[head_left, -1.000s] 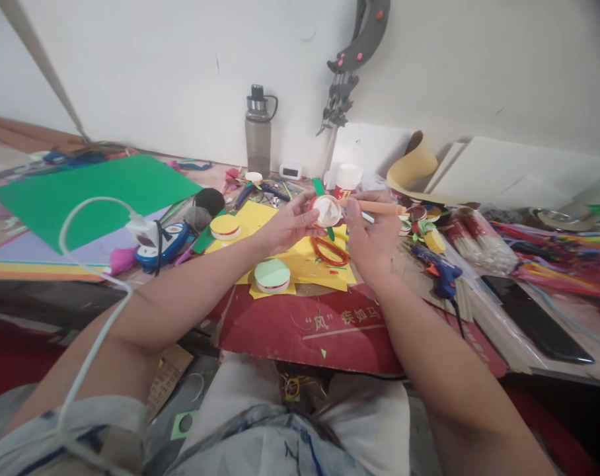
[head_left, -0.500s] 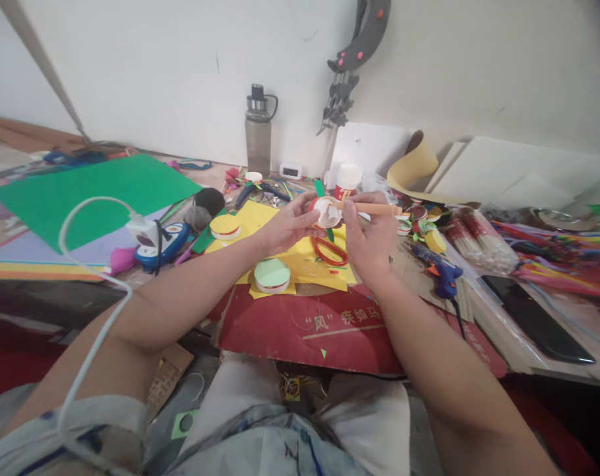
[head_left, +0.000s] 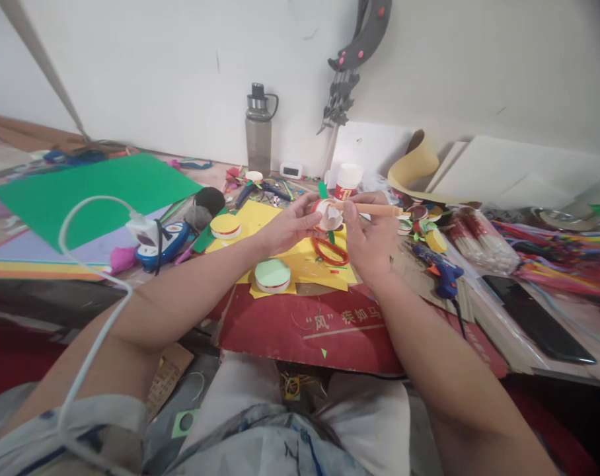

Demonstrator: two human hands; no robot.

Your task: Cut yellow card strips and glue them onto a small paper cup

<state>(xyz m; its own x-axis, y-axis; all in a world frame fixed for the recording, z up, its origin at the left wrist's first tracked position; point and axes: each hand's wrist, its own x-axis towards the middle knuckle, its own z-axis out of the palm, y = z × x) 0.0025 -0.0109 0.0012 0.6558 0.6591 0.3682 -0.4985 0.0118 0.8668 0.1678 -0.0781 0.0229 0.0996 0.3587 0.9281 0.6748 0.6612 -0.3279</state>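
Note:
My left hand [head_left: 299, 226] grips a small white cut-down paper cup [head_left: 334, 217] with a red band, its hollow side facing me. Green strips [head_left: 322, 190] stick out above and below it. In my right hand [head_left: 370, 243] is an orange pen-shaped tool [head_left: 379, 210], held in a closed grip with its tip end at the cup's opening; what kind of tool it is I cannot tell. Below the hands, red-orange scissor handles [head_left: 330, 251] rest on yellow paper [head_left: 291, 263]. Two round pieces, one topped pale green [head_left: 273, 272] and one topped yellow [head_left: 225, 224], lie left of them.
Stacked paper cups [head_left: 348, 180] and a grey water bottle [head_left: 258, 135] stand at the back. A blue glue gun [head_left: 446, 277] and black phone [head_left: 538, 318] lie right. Green sheet [head_left: 96, 195] and a white cable [head_left: 89, 350] are left. Red cardboard [head_left: 300, 337] covers the near edge.
The small cup has turned slightly in my left hand, showing more of its hollow inside. The orange tool stays at its opening, and both arms are nearly still.

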